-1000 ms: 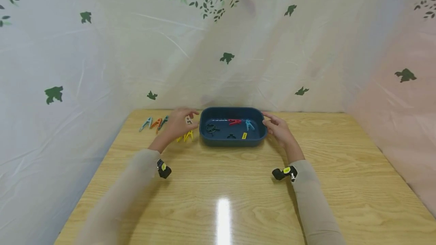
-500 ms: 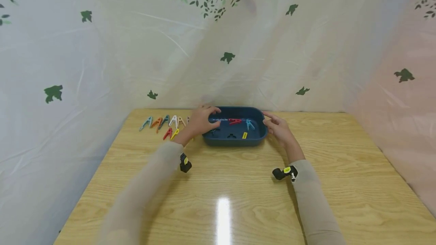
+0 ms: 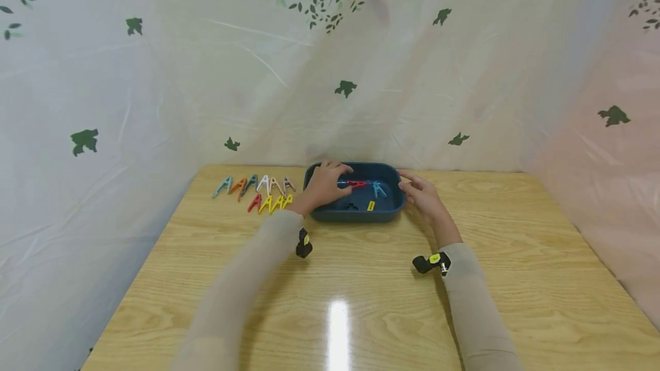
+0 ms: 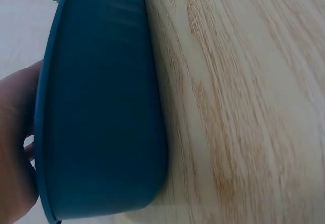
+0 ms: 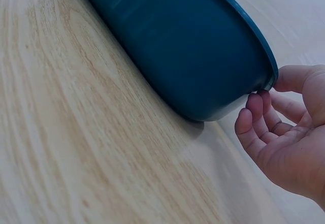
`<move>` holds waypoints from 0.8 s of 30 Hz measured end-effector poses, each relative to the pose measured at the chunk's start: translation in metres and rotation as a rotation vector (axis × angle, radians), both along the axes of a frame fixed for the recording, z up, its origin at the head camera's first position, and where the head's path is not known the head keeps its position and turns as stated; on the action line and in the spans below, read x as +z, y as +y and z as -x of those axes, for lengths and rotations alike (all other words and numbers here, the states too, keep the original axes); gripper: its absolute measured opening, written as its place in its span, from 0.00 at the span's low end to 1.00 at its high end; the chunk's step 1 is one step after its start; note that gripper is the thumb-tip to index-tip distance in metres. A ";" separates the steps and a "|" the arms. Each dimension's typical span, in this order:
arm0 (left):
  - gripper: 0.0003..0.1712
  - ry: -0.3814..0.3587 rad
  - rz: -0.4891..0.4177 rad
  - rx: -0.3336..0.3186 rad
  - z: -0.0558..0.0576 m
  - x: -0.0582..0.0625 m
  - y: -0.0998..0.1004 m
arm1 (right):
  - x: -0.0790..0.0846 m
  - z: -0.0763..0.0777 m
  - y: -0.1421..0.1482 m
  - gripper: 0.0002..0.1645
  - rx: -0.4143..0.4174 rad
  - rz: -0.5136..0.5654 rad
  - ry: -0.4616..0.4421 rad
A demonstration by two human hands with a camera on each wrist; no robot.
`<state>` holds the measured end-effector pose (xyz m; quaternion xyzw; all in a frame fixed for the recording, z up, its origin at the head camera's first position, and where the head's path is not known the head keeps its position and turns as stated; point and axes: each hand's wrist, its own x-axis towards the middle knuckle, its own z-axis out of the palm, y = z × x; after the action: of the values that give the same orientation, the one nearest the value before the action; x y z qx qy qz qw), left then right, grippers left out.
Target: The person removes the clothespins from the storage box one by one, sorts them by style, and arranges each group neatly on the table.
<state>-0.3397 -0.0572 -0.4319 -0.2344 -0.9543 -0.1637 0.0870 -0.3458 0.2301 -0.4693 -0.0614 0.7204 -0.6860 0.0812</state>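
Note:
A dark blue plastic basin [image 3: 356,216] stands at the table's back edge. In it lie a red clothespin [image 3: 357,184] and a light blue clothespin [image 3: 378,190]. My left hand [image 3: 325,183] is over the basin's left half, thumb and fingers spread apart, with the fingertips close to the red clothespin. I see nothing between them. My right hand [image 5: 292,127] pinches the basin's rim at its right end, thumb on one side and fingertips on the other. The left wrist view shows mainly the basin's outer wall [image 4: 101,102], which hides the left fingertips.
Left of the basin, several clothespins lie in two rows, among them a white one [image 3: 263,183], an orange one [image 3: 238,186] and a red one [image 3: 255,203]. A patterned sheet [image 3: 278,113] hangs behind the wooden table [image 3: 381,302].
My left hand has moved right, from beside the basin's left end to over its inside, uncovering the clothespins on the table. My right hand stays at the rim.

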 end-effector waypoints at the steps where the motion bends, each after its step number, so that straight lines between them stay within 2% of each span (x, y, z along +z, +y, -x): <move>1: 0.26 -0.008 0.001 0.006 0.001 0.000 0.002 | 0.000 0.000 0.000 0.30 0.002 0.005 -0.002; 8: 0.26 -0.070 0.044 0.050 0.003 -0.002 0.010 | 0.002 -0.001 0.000 0.30 -0.002 0.019 -0.038; 17: 0.28 -0.112 0.141 0.091 0.011 -0.013 0.015 | 0.021 -0.013 -0.003 0.31 0.016 0.015 -0.061; 24: 0.29 -0.145 0.193 0.117 0.014 -0.017 0.019 | 0.025 -0.016 -0.004 0.31 0.016 0.016 -0.061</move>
<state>-0.3532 -0.0379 -0.4487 -0.1732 -0.9814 -0.0824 0.0043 -0.3299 0.2259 -0.4441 -0.0466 0.7117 -0.6925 0.1082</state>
